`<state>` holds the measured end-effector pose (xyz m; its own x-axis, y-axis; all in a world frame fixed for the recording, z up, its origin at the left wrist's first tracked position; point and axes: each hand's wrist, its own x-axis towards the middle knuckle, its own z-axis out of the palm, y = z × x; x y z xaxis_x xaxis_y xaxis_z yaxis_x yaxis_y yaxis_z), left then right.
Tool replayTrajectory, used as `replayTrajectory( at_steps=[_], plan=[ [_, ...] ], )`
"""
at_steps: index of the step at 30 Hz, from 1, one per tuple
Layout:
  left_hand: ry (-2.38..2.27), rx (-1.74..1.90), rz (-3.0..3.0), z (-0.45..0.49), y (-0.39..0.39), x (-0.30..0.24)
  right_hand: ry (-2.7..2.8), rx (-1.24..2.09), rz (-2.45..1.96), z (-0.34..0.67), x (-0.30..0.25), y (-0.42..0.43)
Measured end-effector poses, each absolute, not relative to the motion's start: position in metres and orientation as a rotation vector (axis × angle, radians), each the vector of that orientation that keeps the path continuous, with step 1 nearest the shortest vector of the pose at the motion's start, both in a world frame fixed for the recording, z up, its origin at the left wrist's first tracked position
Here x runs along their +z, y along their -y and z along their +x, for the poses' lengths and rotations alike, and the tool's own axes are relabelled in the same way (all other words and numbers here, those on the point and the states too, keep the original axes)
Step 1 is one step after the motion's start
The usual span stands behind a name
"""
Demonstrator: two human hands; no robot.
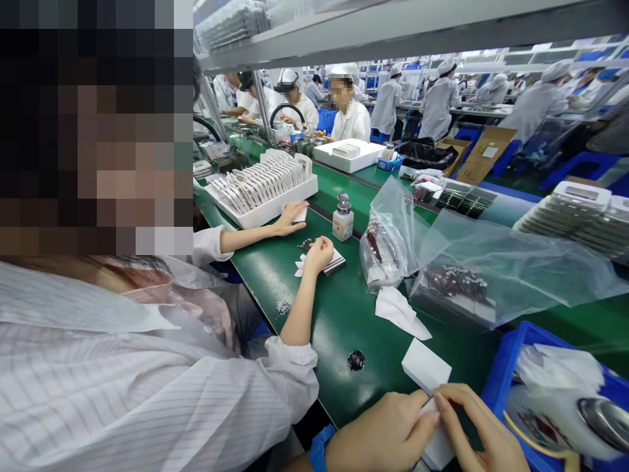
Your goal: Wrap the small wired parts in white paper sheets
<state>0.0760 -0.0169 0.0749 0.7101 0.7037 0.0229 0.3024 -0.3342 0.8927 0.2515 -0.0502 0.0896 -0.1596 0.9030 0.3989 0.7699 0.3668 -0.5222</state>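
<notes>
- Work under way: left hand and right hand pinch a white piece near a white block at the counter.
- Piece not yet released; its handling looks unfinished.
- Dark wires in a clear bag appear as yet unused.

The single view looks from the wearer's head, forward and down across the green table, with the left hand and right hand close by at the lower right, cut by the bottom edge. A neighbour's sleeve sits very near on the left, while the view reaches under an overhead shelf to workers far off near the top.
</notes>
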Motion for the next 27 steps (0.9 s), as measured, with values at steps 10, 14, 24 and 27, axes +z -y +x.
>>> replayTrajectory(
  at_steps=[10, 14, 24, 27],
  plan=[
    [-0.788, 0.552, 1.865, 0.085, 0.024, 0.084, 1.948, 0.227, -1.418, 0.246, 0.104, 0.054],
    [-0.791, 0.576, 1.84, 0.087, 0.025, 0.09, 1.931, 0.262, -1.443, 0.246, 0.11, 0.056],
    [-0.695, 0.589, 1.861, 0.09, 0.017, 0.09, 1.987, 0.19, -1.458, 0.25, 0.117, 0.059],
    [-0.696, 0.608, 1.866, 0.091, 0.017, 0.087, 2.019, 0.112, -1.445, 0.249, 0.116, 0.06]
  ],
)
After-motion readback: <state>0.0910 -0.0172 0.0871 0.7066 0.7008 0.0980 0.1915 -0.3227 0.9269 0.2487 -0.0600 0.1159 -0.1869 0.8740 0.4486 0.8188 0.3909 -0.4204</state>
